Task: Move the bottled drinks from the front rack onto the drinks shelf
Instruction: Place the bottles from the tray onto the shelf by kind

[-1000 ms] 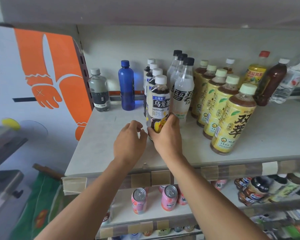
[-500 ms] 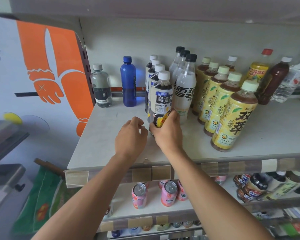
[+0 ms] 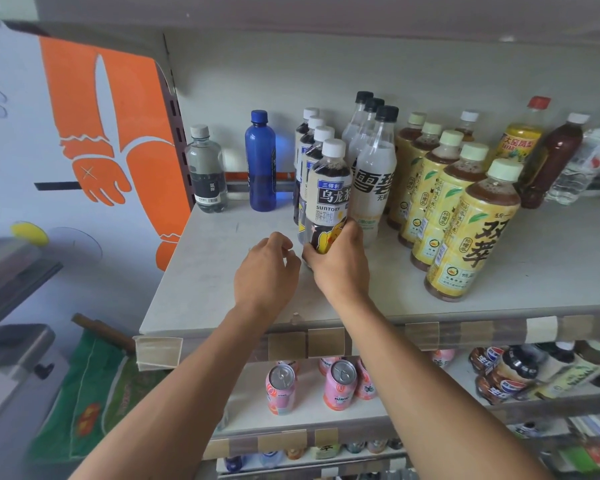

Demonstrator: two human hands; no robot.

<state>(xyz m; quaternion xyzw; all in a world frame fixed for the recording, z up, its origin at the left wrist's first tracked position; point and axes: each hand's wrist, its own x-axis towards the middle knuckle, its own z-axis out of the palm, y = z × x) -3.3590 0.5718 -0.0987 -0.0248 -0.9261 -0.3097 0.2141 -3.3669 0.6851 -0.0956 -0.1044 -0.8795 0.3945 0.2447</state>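
A Suntory oolong tea bottle (image 3: pixel 329 195) with a white cap stands at the front of a row of like bottles on the pale drinks shelf (image 3: pixel 222 282). My right hand (image 3: pixel 340 261) grips its lower part, thumb on the left side. My left hand (image 3: pixel 265 271) hovers just left of the bottle, fingers loosely curled, holding nothing. To the right stand clear bottles with black caps (image 3: pixel 374 174) and a row of yellow-labelled tea bottles (image 3: pixel 471 230).
A blue bottle (image 3: pixel 261 164) and a small grey water bottle (image 3: pixel 207 171) stand at the back left. More bottles (image 3: pixel 551 161) lean at the back right. Pink cans (image 3: pixel 339 384) and cola bottles (image 3: pixel 510 375) fill the shelf below. An orange-printed panel (image 3: pixel 111 133) bounds the left.
My right hand has kept its grip on the tea bottle's base while it stands on the shelf. My left hand has drawn slightly away from the bottle. The view has shifted a little.
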